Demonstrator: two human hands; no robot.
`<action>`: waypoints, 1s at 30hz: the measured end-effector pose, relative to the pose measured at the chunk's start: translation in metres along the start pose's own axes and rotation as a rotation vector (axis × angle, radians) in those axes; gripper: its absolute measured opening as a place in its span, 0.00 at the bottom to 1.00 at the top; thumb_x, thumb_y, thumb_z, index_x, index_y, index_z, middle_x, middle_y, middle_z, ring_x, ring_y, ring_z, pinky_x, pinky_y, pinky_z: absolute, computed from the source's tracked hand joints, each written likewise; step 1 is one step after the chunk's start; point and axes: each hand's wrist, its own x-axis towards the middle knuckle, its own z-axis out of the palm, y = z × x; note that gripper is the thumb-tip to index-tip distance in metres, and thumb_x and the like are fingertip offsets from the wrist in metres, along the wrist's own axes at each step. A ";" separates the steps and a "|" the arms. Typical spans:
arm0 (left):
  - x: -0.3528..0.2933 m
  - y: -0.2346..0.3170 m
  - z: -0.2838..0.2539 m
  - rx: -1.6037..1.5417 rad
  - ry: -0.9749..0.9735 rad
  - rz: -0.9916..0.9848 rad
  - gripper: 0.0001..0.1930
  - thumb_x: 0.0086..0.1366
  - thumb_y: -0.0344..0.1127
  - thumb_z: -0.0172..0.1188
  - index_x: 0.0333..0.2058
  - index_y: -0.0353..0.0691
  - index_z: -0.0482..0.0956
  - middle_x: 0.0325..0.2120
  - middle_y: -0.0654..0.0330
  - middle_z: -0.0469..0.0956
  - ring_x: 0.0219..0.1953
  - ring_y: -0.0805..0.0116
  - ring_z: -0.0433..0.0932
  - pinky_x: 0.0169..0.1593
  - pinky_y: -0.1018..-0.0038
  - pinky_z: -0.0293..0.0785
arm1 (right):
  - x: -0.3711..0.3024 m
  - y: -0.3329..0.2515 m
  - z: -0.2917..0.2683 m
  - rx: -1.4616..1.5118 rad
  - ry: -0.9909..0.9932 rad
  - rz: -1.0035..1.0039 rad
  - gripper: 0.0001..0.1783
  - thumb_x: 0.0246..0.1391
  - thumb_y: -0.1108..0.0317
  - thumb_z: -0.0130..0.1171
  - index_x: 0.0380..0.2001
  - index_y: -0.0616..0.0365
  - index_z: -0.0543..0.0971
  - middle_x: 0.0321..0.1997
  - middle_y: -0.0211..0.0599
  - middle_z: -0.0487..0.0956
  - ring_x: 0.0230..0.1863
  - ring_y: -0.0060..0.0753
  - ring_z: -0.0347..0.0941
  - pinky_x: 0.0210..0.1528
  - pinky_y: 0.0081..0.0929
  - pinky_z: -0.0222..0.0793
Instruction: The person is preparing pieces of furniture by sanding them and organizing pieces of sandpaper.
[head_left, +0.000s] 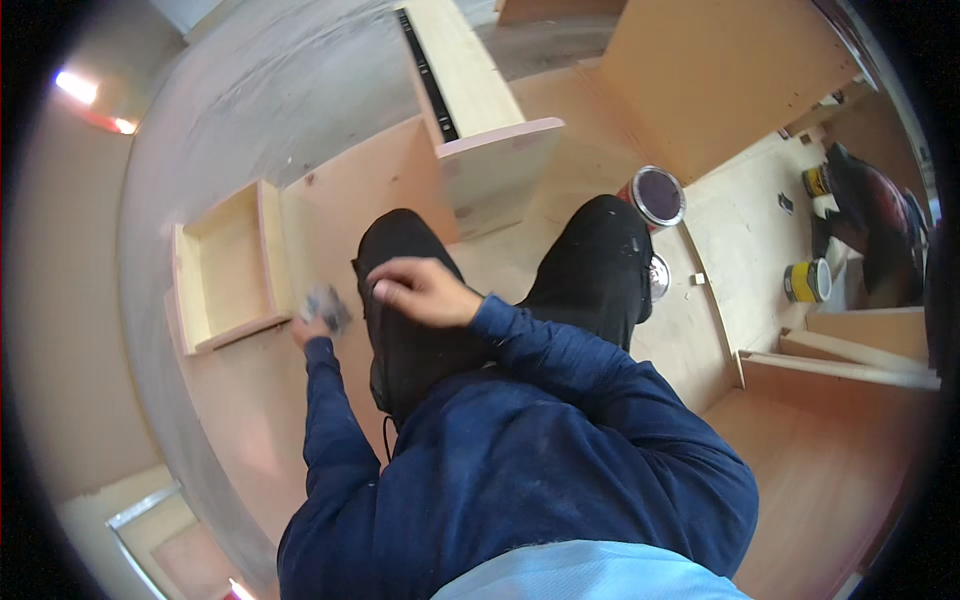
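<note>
My left hand (312, 328) reaches down at the left, closed on a blurred grey-and-white crumpled bundle (328, 306) that looks like a rag. Right beside it lies a shallow wooden drawer (272, 255), its open side up. My right hand (432, 290) rests over my left knee, holding nothing, with thumb and forefinger a little apart and the other fingers mostly hidden. In front of my knees stands a drawer (500, 170) on its end, with a black slide rail (428, 75) along its side.
A can with dark contents (658, 198) stands by my right knee, a shiny round lid or can (658, 276) below it. Yellow-labelled cans (808, 281), a dark bag-like heap (875, 225) and boards (840, 365) lie at the right. A large panel (720, 80) rises at the back.
</note>
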 end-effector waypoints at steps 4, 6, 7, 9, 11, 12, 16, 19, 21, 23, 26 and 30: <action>0.049 0.074 -0.029 -0.559 -0.114 -0.246 0.16 0.54 0.35 0.69 0.38 0.32 0.79 0.33 0.56 0.82 0.34 0.70 0.78 0.40 0.72 0.74 | 0.013 0.021 -0.002 0.018 0.231 0.078 0.19 0.59 0.68 0.56 0.53 0.61 0.72 0.41 0.30 0.74 0.42 0.19 0.69 0.46 0.20 0.68; 0.040 0.128 -0.032 -1.170 -0.203 -0.095 0.16 0.56 0.29 0.68 0.42 0.31 0.76 0.37 0.58 0.79 0.37 0.70 0.77 0.43 0.74 0.73 | 0.017 0.024 0.002 0.048 0.279 0.057 0.21 0.59 0.68 0.57 0.55 0.60 0.70 0.42 0.30 0.72 0.42 0.19 0.68 0.46 0.20 0.67; 0.033 0.152 -0.036 -1.143 -0.186 -0.142 0.16 0.56 0.29 0.68 0.42 0.31 0.76 0.37 0.58 0.79 0.37 0.70 0.77 0.43 0.74 0.73 | 0.019 0.023 0.001 0.058 0.353 0.134 0.24 0.58 0.68 0.57 0.57 0.60 0.68 0.43 0.31 0.71 0.42 0.19 0.67 0.46 0.20 0.67; 0.019 0.193 -0.039 -1.248 -0.310 -0.099 0.18 0.57 0.25 0.66 0.45 0.32 0.72 0.40 0.57 0.78 0.40 0.69 0.76 0.46 0.74 0.73 | 0.017 0.019 -0.006 0.055 0.290 0.063 0.26 0.60 0.67 0.56 0.60 0.59 0.64 0.46 0.32 0.69 0.43 0.20 0.66 0.46 0.20 0.67; 0.004 0.225 -0.037 -1.329 -0.353 -0.120 0.17 0.58 0.25 0.65 0.45 0.32 0.72 0.40 0.57 0.78 0.40 0.69 0.77 0.46 0.74 0.73 | 0.014 0.014 -0.009 0.326 0.240 -0.014 0.21 0.62 0.65 0.53 0.56 0.61 0.68 0.42 0.31 0.71 0.41 0.20 0.67 0.45 0.21 0.67; -0.003 0.237 -0.037 -1.407 -0.410 -0.156 0.16 0.59 0.26 0.64 0.44 0.33 0.72 0.39 0.58 0.78 0.39 0.70 0.77 0.46 0.74 0.74 | 0.014 0.013 -0.011 0.323 0.249 0.014 0.21 0.62 0.65 0.53 0.56 0.61 0.68 0.42 0.31 0.71 0.41 0.20 0.67 0.45 0.21 0.67; -0.021 0.260 -0.037 -1.446 -0.445 -0.231 0.15 0.60 0.26 0.62 0.45 0.34 0.72 0.40 0.58 0.77 0.40 0.69 0.77 0.46 0.72 0.75 | 0.015 0.020 -0.016 0.289 0.300 0.020 0.13 0.64 0.65 0.49 0.44 0.63 0.73 0.34 0.28 0.74 0.36 0.18 0.69 0.41 0.20 0.67; -0.019 0.258 -0.030 -1.449 -0.360 -0.237 0.13 0.61 0.27 0.61 0.44 0.35 0.72 0.40 0.57 0.77 0.40 0.66 0.77 0.45 0.71 0.76 | 0.016 0.029 -0.030 0.122 0.544 -0.005 0.10 0.64 0.67 0.49 0.40 0.63 0.75 0.31 0.25 0.75 0.33 0.17 0.69 0.39 0.19 0.66; -0.018 0.249 -0.024 -1.540 -0.415 -0.315 0.12 0.62 0.28 0.59 0.44 0.38 0.72 0.39 0.58 0.78 0.39 0.67 0.78 0.43 0.71 0.77 | 0.017 0.028 -0.046 -0.020 0.739 -0.038 0.10 0.64 0.68 0.49 0.39 0.62 0.75 0.31 0.25 0.75 0.32 0.17 0.69 0.38 0.18 0.65; -0.021 0.237 -0.017 -1.624 -0.475 -0.412 0.11 0.63 0.29 0.58 0.44 0.40 0.73 0.39 0.60 0.79 0.38 0.67 0.79 0.41 0.71 0.78 | 0.020 0.013 -0.070 0.018 0.907 -0.115 0.09 0.63 0.69 0.50 0.39 0.63 0.75 0.33 0.25 0.76 0.33 0.17 0.69 0.38 0.17 0.66; -0.042 0.221 0.000 -1.685 -0.669 -0.782 0.09 0.66 0.34 0.55 0.45 0.46 0.74 0.33 0.67 0.81 0.33 0.72 0.81 0.36 0.74 0.80 | 0.024 -0.031 -0.114 0.081 1.142 -0.246 0.07 0.62 0.71 0.51 0.40 0.63 0.75 0.35 0.27 0.77 0.34 0.16 0.70 0.39 0.14 0.66; -0.072 0.215 0.022 -1.744 -0.851 -0.576 0.08 0.65 0.32 0.56 0.43 0.44 0.73 0.41 0.64 0.78 0.42 0.69 0.79 0.44 0.69 0.79 | 0.018 -0.096 -0.166 -0.373 0.799 -0.379 0.07 0.57 0.77 0.56 0.40 0.65 0.75 0.36 0.30 0.78 0.35 0.18 0.73 0.39 0.16 0.69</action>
